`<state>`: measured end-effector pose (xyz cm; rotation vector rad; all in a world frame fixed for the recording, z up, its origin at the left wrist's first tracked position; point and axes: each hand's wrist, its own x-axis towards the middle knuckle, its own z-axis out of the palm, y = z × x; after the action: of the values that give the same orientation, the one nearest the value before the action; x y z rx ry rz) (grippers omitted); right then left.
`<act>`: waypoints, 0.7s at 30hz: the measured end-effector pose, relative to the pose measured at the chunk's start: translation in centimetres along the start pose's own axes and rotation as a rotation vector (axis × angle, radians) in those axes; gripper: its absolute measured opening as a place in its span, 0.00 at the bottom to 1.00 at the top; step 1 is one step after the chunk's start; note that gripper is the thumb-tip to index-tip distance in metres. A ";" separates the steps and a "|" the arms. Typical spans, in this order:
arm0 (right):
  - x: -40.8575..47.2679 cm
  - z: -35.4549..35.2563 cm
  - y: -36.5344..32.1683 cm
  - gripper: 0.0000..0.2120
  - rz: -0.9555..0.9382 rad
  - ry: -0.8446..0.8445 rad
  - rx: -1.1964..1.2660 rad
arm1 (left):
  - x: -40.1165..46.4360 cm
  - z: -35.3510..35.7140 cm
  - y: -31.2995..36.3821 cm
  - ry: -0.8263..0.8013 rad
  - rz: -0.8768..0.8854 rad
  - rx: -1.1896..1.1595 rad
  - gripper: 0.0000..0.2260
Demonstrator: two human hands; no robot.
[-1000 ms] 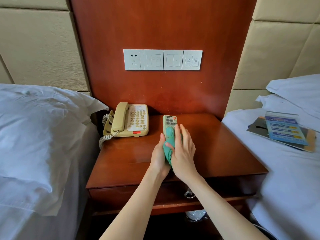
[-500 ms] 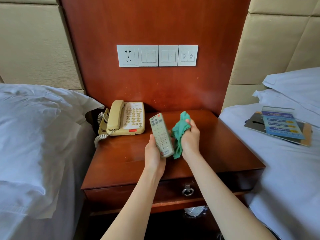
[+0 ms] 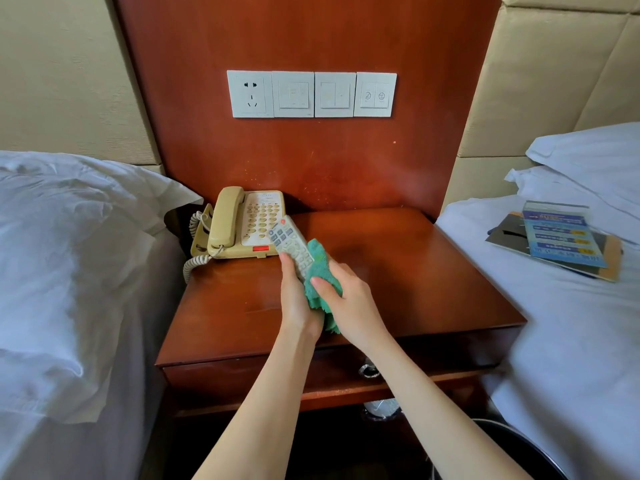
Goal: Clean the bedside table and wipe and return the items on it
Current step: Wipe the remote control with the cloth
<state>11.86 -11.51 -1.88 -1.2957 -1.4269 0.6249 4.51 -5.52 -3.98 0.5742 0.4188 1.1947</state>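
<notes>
Green cloth (image 3: pixel 320 275) pinched in right hand (image 3: pixel 349 303), rubbing remote (image 3: pixel 291 245) held by left hand (image 3: pixel 298 299) fingers above counter (image 3: pixel 433 271). Risk: hard rub twists remote loose, drops onto phone (image 3: pixel 242 225) w/ handset.

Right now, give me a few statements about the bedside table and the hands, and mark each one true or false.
1. The left hand holds the remote control. True.
2. The right hand grips a green cloth against the remote control. True.
3. The telephone has its handset off the cradle. False: the handset rests on the cradle.
4. The booklets lie on the bedside table. False: they lie on the bed to the right.
5. The remote control lies flat on the bedside table. False: it is held above it.
</notes>
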 end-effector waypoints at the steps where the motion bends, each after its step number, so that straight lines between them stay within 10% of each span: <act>1: -0.2 -0.1 0.1 0.24 -0.021 -0.002 -0.053 | 0.0 -0.1 0.1 0.020 -0.001 -0.014 0.25; 21: 0.1 -3.9 1.6 0.08 0.214 0.211 0.677 | -0.6 0.9 -0.2 -0.068 0.026 0.215 0.13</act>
<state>16.06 -12.03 -2.11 -0.9332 -0.7977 0.9792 5.01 -6.34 -3.43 0.8056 0.4861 1.1594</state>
